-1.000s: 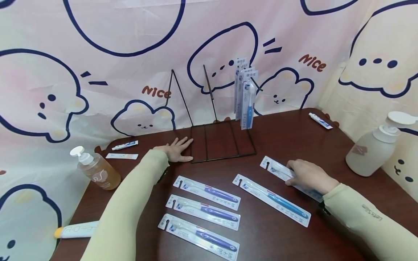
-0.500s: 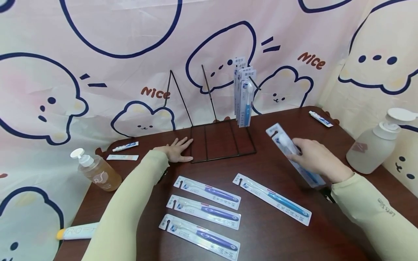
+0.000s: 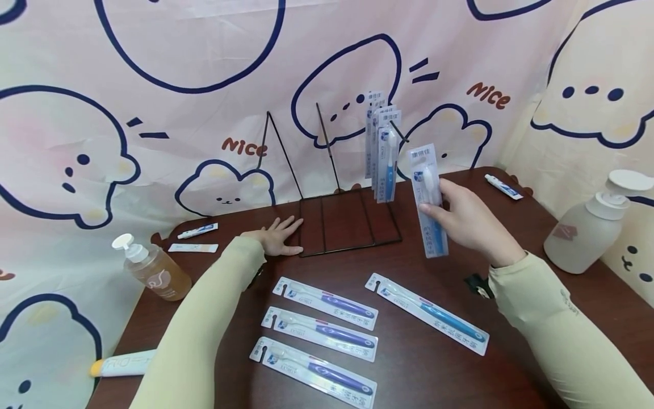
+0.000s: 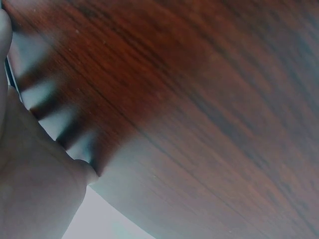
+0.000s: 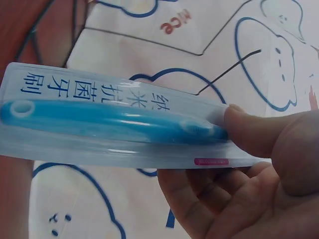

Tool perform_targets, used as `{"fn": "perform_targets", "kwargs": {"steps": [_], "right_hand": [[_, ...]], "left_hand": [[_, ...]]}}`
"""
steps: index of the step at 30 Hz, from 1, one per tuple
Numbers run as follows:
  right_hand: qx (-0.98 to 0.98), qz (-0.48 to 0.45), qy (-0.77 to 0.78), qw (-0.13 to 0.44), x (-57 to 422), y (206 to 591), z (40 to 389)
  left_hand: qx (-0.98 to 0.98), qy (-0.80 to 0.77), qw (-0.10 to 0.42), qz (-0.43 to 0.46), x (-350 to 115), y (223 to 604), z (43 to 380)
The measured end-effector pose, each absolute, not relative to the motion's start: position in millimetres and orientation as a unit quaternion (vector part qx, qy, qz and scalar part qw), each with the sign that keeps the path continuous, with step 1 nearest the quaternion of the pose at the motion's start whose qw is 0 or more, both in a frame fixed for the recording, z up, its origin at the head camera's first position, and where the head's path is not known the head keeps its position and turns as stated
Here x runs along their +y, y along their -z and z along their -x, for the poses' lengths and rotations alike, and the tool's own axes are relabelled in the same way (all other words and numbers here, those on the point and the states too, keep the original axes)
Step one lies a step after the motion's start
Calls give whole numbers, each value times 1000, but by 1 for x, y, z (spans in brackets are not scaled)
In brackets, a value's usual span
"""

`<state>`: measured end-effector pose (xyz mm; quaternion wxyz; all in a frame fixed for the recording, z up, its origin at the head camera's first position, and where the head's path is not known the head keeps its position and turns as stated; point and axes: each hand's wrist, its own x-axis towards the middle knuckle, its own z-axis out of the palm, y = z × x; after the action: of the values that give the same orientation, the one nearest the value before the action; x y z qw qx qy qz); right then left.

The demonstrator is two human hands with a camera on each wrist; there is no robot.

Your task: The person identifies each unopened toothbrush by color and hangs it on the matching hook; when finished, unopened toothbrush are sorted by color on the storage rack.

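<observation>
My right hand holds a packaged blue toothbrush nearly upright above the table, thumb across its front. In the right wrist view, the thumb and fingers pinch the blue toothbrush pack by its sides. My left hand rests on the table with fingers spread, touching the left edge of a black wire rack. Several packaged toothbrushes hang from the rack's right prong. One more blue toothbrush pack lies on the table, and three purple toothbrush packs lie to its left.
An amber pump bottle and two small tubes, one a toothpaste tube, stand or lie at left. A yellow-capped tube is nearer. A white pump bottle and another toothpaste tube are at right. A printed curtain hangs behind.
The right hand has lifted the blue toothbrush pack off the table, turned it upright and brought it left toward the rack. The left hand has stayed in place.
</observation>
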<state>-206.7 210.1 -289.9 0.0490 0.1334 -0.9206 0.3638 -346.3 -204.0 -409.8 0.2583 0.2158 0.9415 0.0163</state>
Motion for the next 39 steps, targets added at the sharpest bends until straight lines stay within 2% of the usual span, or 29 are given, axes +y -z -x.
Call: {"fn": "perform_targets", "kwargs": {"steps": [10,20,33,39], "right_hand": [[-912,-133,-384,61,190,278,226],[-914,-121,-385,50,184,279,245],[-891,-138,-432,16,177,282,295],[-882,-143,-449,17,174,285,306]], "left_hand": [[942,-21,258,-214,-204,406,343],[942,-20,254,-216,-205,405,346],[942,-23,256,-214,-207,408,345],[942,-25,259,-210,-206,409,346]]}}
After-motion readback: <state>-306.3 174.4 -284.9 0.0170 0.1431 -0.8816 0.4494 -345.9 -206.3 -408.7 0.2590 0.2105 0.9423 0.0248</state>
